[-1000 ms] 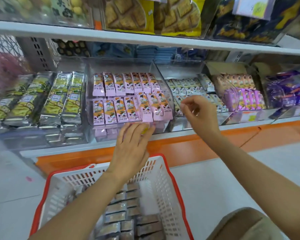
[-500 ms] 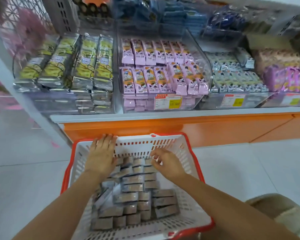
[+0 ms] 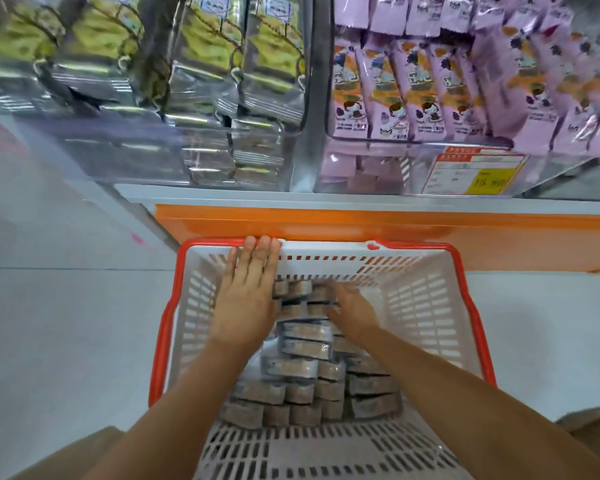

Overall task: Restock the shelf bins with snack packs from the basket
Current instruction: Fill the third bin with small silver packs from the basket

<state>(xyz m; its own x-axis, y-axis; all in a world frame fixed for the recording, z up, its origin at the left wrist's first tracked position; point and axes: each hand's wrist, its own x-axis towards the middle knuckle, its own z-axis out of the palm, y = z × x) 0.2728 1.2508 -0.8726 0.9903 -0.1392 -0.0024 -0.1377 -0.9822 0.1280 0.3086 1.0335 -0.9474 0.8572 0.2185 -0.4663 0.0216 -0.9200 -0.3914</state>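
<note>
Snack packs (image 3: 305, 367) lie in close rows on the bottom of the basket (image 3: 163, 327), which sits on the floor against the orange shelf base (image 3: 361, 223). They look like small film-wrapped bars: light, fairly stiff inside and slick in the wrapper. They would probably crumble if squeezed, so I judge the best hold is across the long sides, several at once between two palms.

The left hand (image 3: 248, 292) lies flat over the far left of the pile with straight, released fingers, its fingertips at the basket's far rim. The right hand (image 3: 352, 308) dips into the far packs, but blur hides whether its fingers grasp one.

Print on the basket packs is too small to read. Above, the left bin holds silver and yellow-green packs (image 3: 222, 81). The next bin holds lilac packs (image 3: 413, 91) with cartoon art and blurred lettering. The yellow price tag (image 3: 475, 171) seems to read 15.80.
</note>
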